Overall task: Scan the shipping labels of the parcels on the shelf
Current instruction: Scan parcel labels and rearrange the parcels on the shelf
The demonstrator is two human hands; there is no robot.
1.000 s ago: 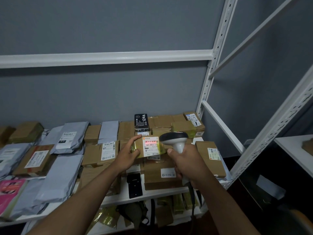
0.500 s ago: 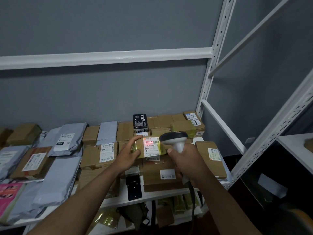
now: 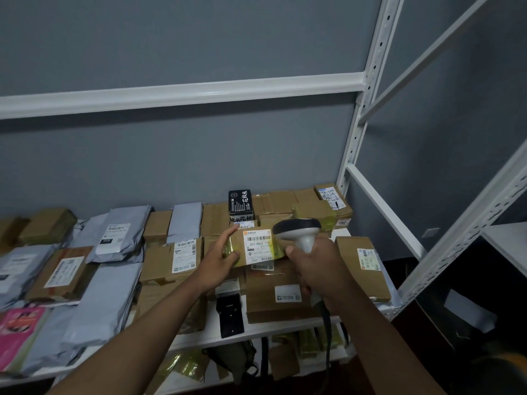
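Parcel [image 3: 251, 248], gripped by the left hand [image 3: 219, 260], no longer shows red light on its label [image 3: 259, 246], so the scanner [image 3: 299, 233] clasped in the right hand [image 3: 316, 269] has probably read it.

We face a flat grey wall [image 3: 176, 38] that fills the upper half of what we see, dimly and evenly lit. A white metal shelving frame stands against it: a horizontal beam [image 3: 182, 92] runs across the wall and meets a perforated upright post [image 3: 368, 89] at its right end. From that post a side rail [image 3: 382, 212] runs towards us, and a thinner brace [image 3: 427, 55] slants up to the right of the post. A second perforated upright [image 3: 467, 232] leans across nearer us, right of the post. Beyond it sits a pale surface [image 3: 507, 240] above a dark recess. Below the beam we see the white shelf board [image 3: 214, 337].
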